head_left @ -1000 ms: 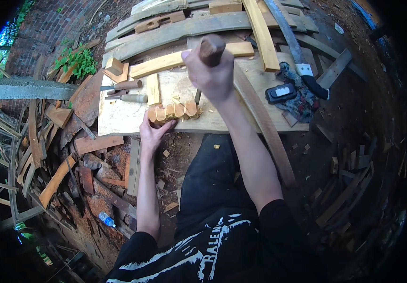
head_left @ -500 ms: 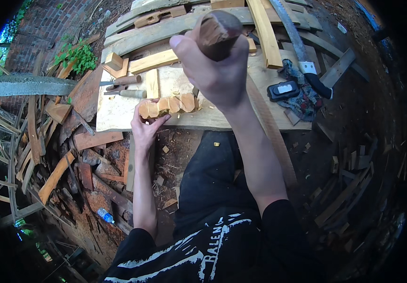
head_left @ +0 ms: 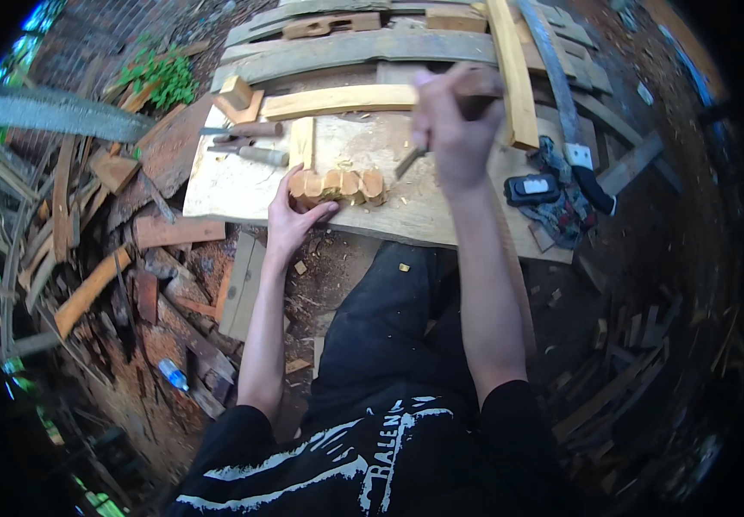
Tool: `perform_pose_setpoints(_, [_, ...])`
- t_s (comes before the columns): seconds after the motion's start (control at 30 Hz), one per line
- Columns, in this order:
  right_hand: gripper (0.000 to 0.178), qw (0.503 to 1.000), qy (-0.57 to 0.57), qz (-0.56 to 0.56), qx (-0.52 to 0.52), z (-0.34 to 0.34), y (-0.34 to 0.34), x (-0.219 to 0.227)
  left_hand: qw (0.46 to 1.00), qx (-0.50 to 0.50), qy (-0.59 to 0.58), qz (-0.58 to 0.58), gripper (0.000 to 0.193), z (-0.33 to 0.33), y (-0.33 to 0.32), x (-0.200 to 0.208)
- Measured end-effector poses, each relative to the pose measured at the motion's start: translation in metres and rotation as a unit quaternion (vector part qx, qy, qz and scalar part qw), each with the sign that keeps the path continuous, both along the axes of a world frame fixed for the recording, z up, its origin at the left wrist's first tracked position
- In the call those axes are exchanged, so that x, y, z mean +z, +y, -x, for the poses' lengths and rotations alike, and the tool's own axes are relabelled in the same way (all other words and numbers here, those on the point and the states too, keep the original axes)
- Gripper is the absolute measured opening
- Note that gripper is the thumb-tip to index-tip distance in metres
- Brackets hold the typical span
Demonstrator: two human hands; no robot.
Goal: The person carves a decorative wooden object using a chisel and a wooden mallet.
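Note:
My left hand (head_left: 288,217) grips the left end of a short carved wood block (head_left: 342,185) with rounded lobes and notches along it, thumb on the near side. The block lies by the near edge of a wooden board (head_left: 243,194). My right hand (head_left: 461,142) is raised over the board to the right, fist closed round a wooden-handled tool (head_left: 480,86). From the fist a narrow metal part (head_left: 408,162) points down and left toward the block, apart from it. Motion blurs the fist, so the tool's exact kind cannot be told. Pale chips lie around the block.
Handled hand tools (head_left: 251,142) lie at the board's left, near a small wood block (head_left: 236,93). A long yellow beam (head_left: 510,77), a handsaw (head_left: 562,103) and a dark device on a cloth (head_left: 531,188) are at right. Scrap wood (head_left: 96,293) covers the ground left.
My right hand with the tool has gone down and right, away from my face. The carved block and my left hand sit further right in view, as the whole scene has shifted.

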State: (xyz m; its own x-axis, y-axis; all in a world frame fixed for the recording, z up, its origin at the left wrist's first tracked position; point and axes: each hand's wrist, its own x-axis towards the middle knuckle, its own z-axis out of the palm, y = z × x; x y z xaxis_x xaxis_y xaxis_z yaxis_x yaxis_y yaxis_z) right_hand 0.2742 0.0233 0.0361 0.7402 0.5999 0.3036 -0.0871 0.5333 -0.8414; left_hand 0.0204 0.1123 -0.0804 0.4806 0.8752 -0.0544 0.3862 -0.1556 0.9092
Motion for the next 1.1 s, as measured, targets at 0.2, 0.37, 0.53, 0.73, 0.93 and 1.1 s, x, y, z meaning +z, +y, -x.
perform_pose_setpoints(0.2, [0.027,0.993,-0.070,0.093,-0.032,-0.006,-0.074,0.062,0.979,0.097,0.010,-0.178,0.045,0.022,-0.024,0.038])
perform_pose_setpoints(0.37, [0.023,0.920,-0.257,0.295,-0.029,-0.010,-0.155,0.045,0.916,0.098,-0.343,-0.183,0.020,0.044,-0.091,0.178])
perform_pose_setpoints(0.53, [0.025,0.882,-0.196,0.426,-0.051,0.000,-0.207,0.014,0.801,-0.009,-0.538,-0.261,0.027,0.062,-0.130,0.246])
perform_pose_setpoints(0.73, [0.026,0.865,-0.165,0.465,-0.090,0.010,-0.240,0.005,0.735,-0.265,-0.581,-0.228,0.046,0.080,-0.107,0.249])
perform_pose_setpoints(0.93, [0.027,0.867,-0.154,0.458,-0.119,0.028,-0.235,0.012,0.722,-0.273,-0.599,-0.212,0.045,0.099,-0.101,0.244])
perform_pose_setpoints(1.1, [0.027,0.864,-0.175,0.458,-0.112,0.041,-0.222,0.021,0.715,-0.274,-0.610,-0.205,0.046,0.114,-0.102,0.243])
